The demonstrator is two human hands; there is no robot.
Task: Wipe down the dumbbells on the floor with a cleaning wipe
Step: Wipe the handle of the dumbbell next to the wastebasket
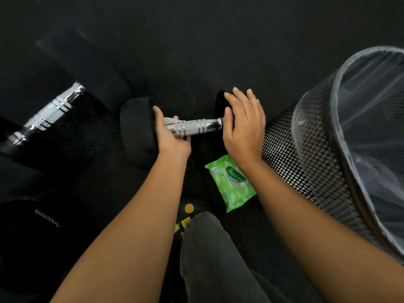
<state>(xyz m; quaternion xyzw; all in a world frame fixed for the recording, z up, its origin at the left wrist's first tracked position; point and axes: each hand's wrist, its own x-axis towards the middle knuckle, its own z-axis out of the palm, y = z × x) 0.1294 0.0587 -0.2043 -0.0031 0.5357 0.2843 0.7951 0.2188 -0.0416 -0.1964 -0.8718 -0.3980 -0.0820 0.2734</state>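
Observation:
A small dumbbell lies across the black floor in the middle, its chrome handle (196,127) between two black heads. My left hand (172,138) is closed around the handle's left end, against the left head (136,132). A pale patch under its fingers may be a wipe; I cannot tell. My right hand (243,125) rests flat over the right head (219,101), fingers apart, holding nothing. A green pack of cleaning wipes (231,184) lies on the floor just below my right wrist.
A bigger dumbbell (49,113) lies diagonally at the left, and another black weight (43,226) sits at the lower left. A black mesh bin with a plastic liner (317,154) stands close on the right. My grey trouser leg (216,259) fills the bottom middle.

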